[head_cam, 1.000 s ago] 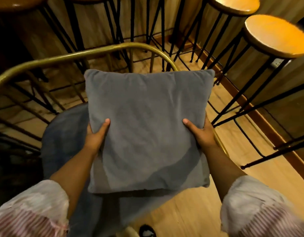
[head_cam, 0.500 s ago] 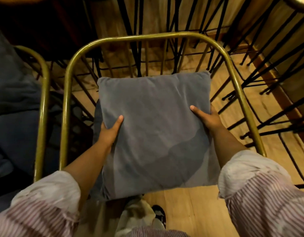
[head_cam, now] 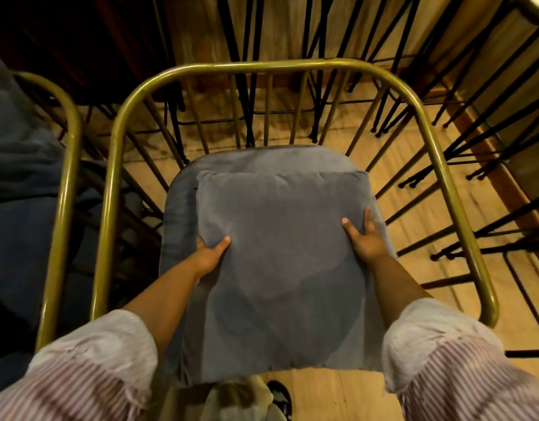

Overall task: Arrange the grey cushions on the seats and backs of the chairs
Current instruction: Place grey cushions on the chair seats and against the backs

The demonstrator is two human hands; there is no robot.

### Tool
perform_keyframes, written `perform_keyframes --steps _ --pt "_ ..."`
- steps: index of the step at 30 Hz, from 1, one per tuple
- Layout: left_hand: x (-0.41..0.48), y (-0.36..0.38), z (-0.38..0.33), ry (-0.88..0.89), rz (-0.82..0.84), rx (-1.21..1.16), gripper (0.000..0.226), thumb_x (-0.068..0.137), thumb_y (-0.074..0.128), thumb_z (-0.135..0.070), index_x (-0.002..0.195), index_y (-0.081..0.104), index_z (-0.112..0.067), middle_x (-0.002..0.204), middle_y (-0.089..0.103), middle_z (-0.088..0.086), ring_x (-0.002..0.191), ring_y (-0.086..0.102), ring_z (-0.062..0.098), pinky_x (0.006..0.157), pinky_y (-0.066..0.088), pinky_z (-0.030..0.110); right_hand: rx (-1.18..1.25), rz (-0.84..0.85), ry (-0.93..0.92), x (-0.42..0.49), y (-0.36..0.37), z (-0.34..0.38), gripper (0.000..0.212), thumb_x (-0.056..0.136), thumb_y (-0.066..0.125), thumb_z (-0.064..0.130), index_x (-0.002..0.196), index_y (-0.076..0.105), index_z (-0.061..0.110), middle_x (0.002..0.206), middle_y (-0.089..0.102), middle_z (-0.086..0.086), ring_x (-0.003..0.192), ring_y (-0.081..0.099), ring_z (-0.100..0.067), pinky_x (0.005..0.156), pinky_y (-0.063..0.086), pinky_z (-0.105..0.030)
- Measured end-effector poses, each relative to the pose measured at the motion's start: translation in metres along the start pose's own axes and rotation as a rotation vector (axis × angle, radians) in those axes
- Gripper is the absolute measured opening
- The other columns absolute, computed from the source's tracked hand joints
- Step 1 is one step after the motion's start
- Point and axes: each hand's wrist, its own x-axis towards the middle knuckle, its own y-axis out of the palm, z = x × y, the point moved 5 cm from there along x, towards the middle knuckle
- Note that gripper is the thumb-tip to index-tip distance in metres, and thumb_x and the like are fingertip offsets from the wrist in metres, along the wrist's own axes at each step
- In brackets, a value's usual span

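While the grey cushion [head_cam: 280,256] lies over the padded seat [head_cam: 178,208] of the brass-framed chair [head_cam: 116,141], both hands grip its side edges. Left hand [head_cam: 209,255] clamps the edge at 9 o'clock; right hand [head_cam: 366,238] clamps it at 3 o'clock, thumbs on top.

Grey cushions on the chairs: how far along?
Done: this brass-framed chair already has its seat pad. The neighbouring chair on the left seems to hold grey cushioning too. In hand: the square grey cushion, left hand and right hand each in a grip on a side edge, low over the seat. Left: stand it against the back rails. Other chairs aren't visible.
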Motion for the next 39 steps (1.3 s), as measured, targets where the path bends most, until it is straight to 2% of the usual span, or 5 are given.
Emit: perform_keyframes --steps 5,10,29,35,39 --pt "-0.029 0.013 0.000 0.043 0.056 0.194 0.090 0.092 0.056 -0.034 0.151 -0.008 -0.009 0.159 0.017 0.012 0.143 0.028 0.030 0.117 0.027 0.038 -0.232 -0.001 0.009 -0.015 0.003 0.003 0.074 0.091 0.045 0.055 0.151 0.011 0.030 0.161 0.005 -0.012 0.147 0.015 -0.034 0.119 0.016 -0.048" --pt "-0.088 0.003 -0.016 0.113 0.100 0.249 0.076 0.093 0.052 -0.041 0.152 0.013 -0.011 0.155 0.031 0.008 0.140 0.035 0.028 0.113 0.032 0.034 -0.259 0.141 -0.165 -0.066 0.026 0.044 0.055 0.091 0.058 0.034 0.138 0.047 0.007 0.145 0.045 -0.022 0.138 0.036 -0.034 0.116 0.026 -0.043" --pt "-0.250 -0.368 0.061 0.276 -0.638 -0.059 0.055 0.091 0.059 -0.027 0.138 0.042 -0.004 0.144 0.044 0.016 0.131 0.044 0.031 0.107 0.036 0.037 -0.202 0.638 -0.650 -0.317 0.305 0.319 0.042 0.091 0.059 0.020 0.128 0.054 0.002 0.112 0.058 -0.010 0.104 0.053 -0.017 0.087 0.039 -0.021" --pt "-0.231 -0.527 0.134 0.177 -0.852 -0.246 0.054 0.091 0.059 -0.023 0.138 0.041 -0.003 0.143 0.042 0.022 0.132 0.041 0.037 0.110 0.033 0.041 -0.145 0.749 -0.586 -0.375 0.445 0.387 0.065 0.088 0.063 0.029 0.142 0.036 0.003 0.135 0.048 -0.008 0.127 0.044 -0.016 0.097 0.032 -0.017" --pt "-0.204 -0.619 0.165 0.136 -0.951 -0.300 0.060 0.093 0.055 -0.030 0.143 0.035 -0.005 0.148 0.038 0.019 0.138 0.036 0.031 0.111 0.029 0.035 -0.060 0.642 -0.548 -0.382 0.533 0.421 0.129 0.047 0.063 0.086 0.148 0.028 0.014 0.149 0.040 -0.004 0.138 0.038 -0.021 0.116 0.029 -0.038"
